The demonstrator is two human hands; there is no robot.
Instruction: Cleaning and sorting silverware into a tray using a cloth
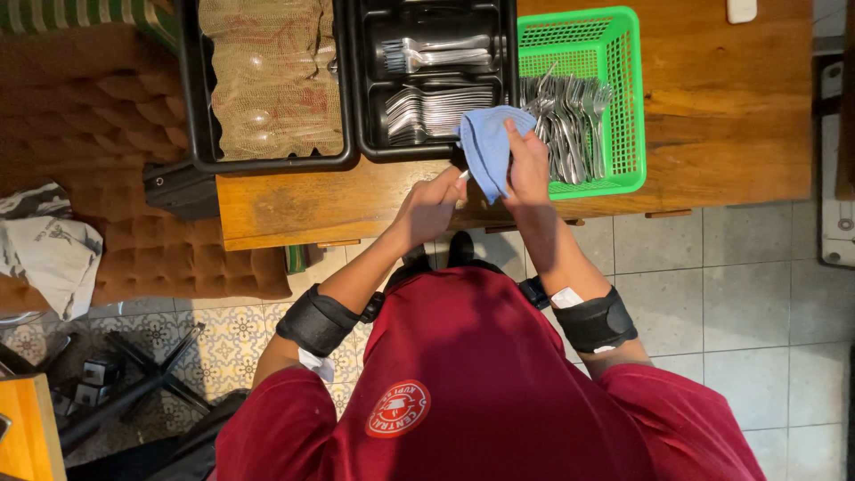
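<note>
Seen from above, a person in a dark red shirt with black bands on both forearms stands at a wooden counter (712, 116) and works with both hands just over its near edge. The right hand (527, 169) grips a light blue cloth (487, 147), its fingers (515, 135) folded down over the fabric so that the cloth bunches and hangs between the two hands. The left hand (430, 207) is closed around the end of a slim piece of cutlery (463, 175), of which only a small pale tip shows between the hand and the cloth; the rest is wrapped in the fabric, so its kind cannot be told. The fingers of that hand are curled together on the handle. Just behind the cloth lies a black cutlery tray (436, 80) with two compartments in view: the farther one holds a few forks laid sideways, the nearer one a dense row of forks. Touching the tray on its right stands a bright green plastic basket (623, 98) with a loose heap of metal forks and other cutlery (570, 125), right beside the right hand. To the left of the cutlery tray a second black tray (196, 107) holds glasses under a coarse brownish net cloth (267, 80). Left of the counter stands a brown tufted seat (98, 134) with a grey-white cloth (49, 249) lying on it. The floor is tiled.
</note>
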